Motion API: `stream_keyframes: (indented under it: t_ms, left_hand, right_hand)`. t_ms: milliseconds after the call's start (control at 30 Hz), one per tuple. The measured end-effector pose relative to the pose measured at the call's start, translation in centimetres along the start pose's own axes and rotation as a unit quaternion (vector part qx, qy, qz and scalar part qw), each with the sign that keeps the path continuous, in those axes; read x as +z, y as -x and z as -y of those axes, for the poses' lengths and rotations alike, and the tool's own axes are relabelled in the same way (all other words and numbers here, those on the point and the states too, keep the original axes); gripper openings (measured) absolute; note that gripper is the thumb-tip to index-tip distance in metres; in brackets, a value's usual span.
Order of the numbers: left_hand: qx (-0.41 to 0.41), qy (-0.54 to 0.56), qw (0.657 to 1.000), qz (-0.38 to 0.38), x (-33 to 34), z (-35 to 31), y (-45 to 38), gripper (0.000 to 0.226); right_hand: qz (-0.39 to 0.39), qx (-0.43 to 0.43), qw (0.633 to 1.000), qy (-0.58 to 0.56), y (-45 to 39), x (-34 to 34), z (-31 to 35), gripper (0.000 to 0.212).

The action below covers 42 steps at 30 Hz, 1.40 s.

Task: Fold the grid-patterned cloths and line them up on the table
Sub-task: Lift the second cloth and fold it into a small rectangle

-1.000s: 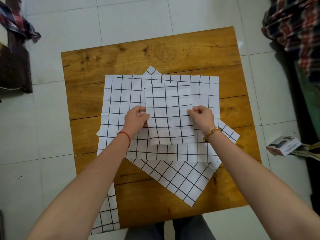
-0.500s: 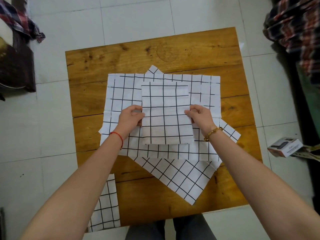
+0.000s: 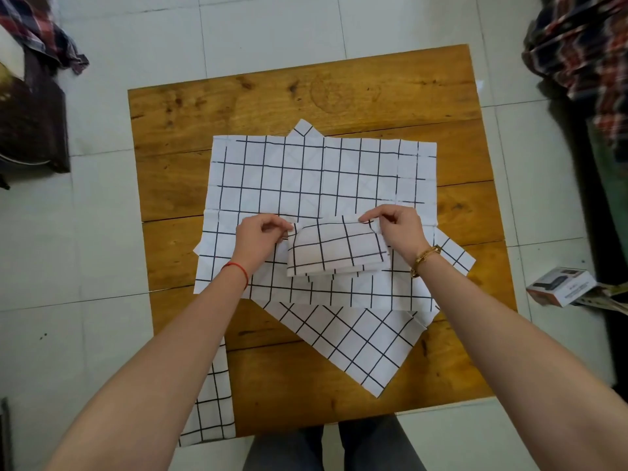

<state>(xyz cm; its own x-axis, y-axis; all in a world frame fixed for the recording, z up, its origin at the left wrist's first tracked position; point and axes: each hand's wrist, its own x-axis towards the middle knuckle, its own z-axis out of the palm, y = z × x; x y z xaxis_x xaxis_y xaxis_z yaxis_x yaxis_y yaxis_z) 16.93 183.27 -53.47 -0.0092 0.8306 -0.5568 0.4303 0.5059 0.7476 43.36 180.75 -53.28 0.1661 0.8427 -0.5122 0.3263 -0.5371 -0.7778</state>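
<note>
Single head-worn wide-angle view, looking steeply down from above the wooden table [image 3: 339,96], near enough that both forearms enter from the bottom edge. Table fills centre frame; tiled floor [image 3: 272,28] rings it. No second view, so no overlap.

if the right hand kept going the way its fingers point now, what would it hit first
The right hand pinches the folded cloth at its right upper corner, fingers pointing left. Going straight on, it would probably run along the cloth's top edge and meet the left hand gripping the other corner, though depth is unclear.
</note>
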Motion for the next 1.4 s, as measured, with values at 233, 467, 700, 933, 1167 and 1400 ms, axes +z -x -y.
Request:
stream_keyframes:
  t_ms: [233, 467, 700, 933, 1167, 1400]
  left_hand:
    - [0.126, -0.138, 0.982, -0.039, 1.0, 0.7, 1.4, 0.025]
    - [0.26, -0.393, 0.881, -0.04, 2.1, 2.4, 3.7, 0.049]
    - [0.221, -0.52, 0.825, -0.015, 3.2, 4.1, 4.7, 0.069]
    - [0.168, -0.551, 0.817, 0.011, 3.5, 4.6, 5.2, 0.072]
    - [0.152, -0.556, 0.817, 0.018, 3.8, 4.2, 5.6, 0.072]
    - [0.172, -0.539, 0.825, 0.021, 3.7, 4.4, 5.8, 0.069]
  right_hand:
    - [-0.071, -0.053, 0.989, 0.116, 0.4, 0.3, 0.3, 0.043]
    - [-0.013, -0.291, 0.89, 0.352, 2.2, 4.0, 1.4, 0.034]
    - [0.091, -0.317, 0.778, 0.534, 3.1, 7.6, -0.3, 0.055]
    - [0.118, -0.248, 0.762, 0.587, 3.1, 5.6, -1.7, 0.059]
    - [0.052, -0.178, 0.804, 0.564, 3.3, 1.9, -3.0, 0.058]
    - [0.02, -0.179, 0.828, 0.531, 4.2, 2.5, -2.1, 0.059]
